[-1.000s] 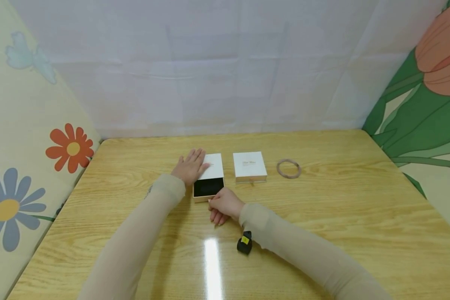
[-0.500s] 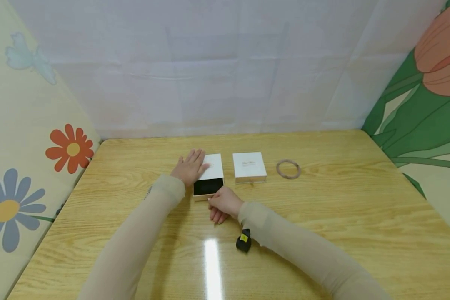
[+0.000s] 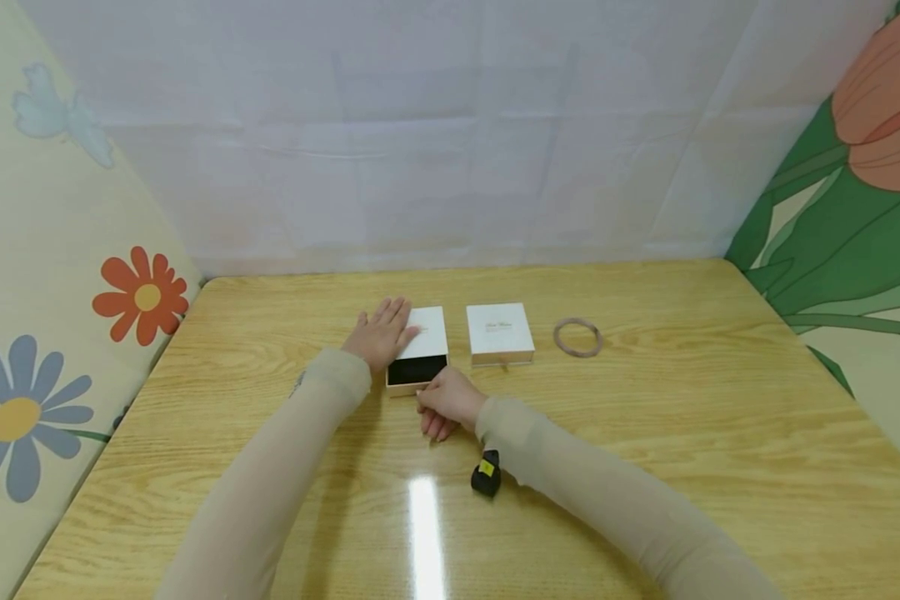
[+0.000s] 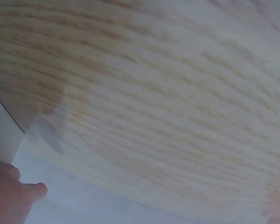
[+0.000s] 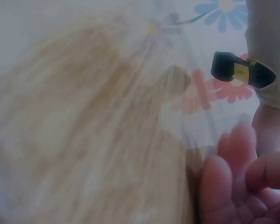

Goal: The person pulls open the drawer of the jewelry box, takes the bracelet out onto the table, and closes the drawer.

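Note:
On the table a white drawer box (image 3: 429, 327) has its black-lined drawer (image 3: 417, 369) part way out toward me. My left hand (image 3: 381, 335) rests flat on the left part of the box's top, fingers spread forward. At the drawer's front my right hand (image 3: 452, 402) has its thumb and forefinger together, seemingly on a small pull tab, mostly hidden. Its other fingers (image 5: 217, 182) show loosely bent in the right wrist view. Just right of this box sits a second white drawer box (image 3: 499, 329), closed, with gold lettering and a small front tab (image 3: 505, 365).
A pinkish bangle (image 3: 578, 337) lies right of the second box. A black wrist camera (image 3: 486, 473) hangs under my right sleeve. The wood-grain table (image 3: 682, 433) meets a white cloth backdrop (image 3: 450, 167), with flower-printed panels (image 3: 146, 296) on both sides.
The right hand has moved slightly forward, and the drawer has slid a little further into the box. My left hand stays on the top.

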The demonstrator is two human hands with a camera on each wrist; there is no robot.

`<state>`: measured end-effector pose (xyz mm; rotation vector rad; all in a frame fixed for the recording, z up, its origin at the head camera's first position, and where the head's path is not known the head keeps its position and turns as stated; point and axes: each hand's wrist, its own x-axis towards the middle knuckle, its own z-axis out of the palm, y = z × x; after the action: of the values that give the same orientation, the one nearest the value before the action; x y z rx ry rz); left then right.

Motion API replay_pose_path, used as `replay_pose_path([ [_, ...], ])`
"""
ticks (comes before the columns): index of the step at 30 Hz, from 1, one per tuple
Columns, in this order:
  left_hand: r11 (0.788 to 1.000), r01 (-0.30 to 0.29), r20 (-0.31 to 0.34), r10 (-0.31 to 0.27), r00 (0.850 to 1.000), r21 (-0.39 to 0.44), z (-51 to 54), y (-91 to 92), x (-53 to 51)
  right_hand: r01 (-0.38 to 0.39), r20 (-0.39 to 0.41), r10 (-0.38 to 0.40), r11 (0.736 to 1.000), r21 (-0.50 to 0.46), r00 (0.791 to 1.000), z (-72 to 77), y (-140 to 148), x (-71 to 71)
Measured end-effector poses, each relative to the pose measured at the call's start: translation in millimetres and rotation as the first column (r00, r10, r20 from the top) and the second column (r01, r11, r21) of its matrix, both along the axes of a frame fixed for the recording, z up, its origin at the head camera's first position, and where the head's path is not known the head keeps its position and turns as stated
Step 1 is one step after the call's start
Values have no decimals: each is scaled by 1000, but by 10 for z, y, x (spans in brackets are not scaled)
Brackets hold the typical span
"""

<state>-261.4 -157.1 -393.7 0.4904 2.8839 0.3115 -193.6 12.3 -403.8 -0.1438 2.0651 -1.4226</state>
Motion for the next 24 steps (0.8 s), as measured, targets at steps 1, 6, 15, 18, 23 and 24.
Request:
replay_pose_path([
  [1, 1000, -1, 0, 1, 1000, -1, -6, -2, -5, -1, -2, 1, 1000, 0, 1000, 1, 0, -5],
  [6, 1000, 0, 1, 0, 1000, 5, -30, -11, -23, -8, -15, 8, 1000, 6, 1000, 14, 2, -18],
  [15, 1000, 5, -2, -5, 1000, 2, -18, -10, -15, -13, -24, 13, 1000, 3, 1000, 25, -4, -49],
  [18, 1000, 5, -4, -5, 1000, 0, -12, -7, -9, -12, -24, 12, 1000, 2, 1000, 25, -7, -56],
  [23, 1000, 1, 0, -1, 1000, 3, -19, -5, -19, -14, -27, 14, 1000, -9, 1000, 26, -3, -71],
  [24, 1000, 0, 1, 0, 1000, 3, -21, -4, -22, -15, -27, 15, 1000, -12, 1000, 25, -3, -76],
])
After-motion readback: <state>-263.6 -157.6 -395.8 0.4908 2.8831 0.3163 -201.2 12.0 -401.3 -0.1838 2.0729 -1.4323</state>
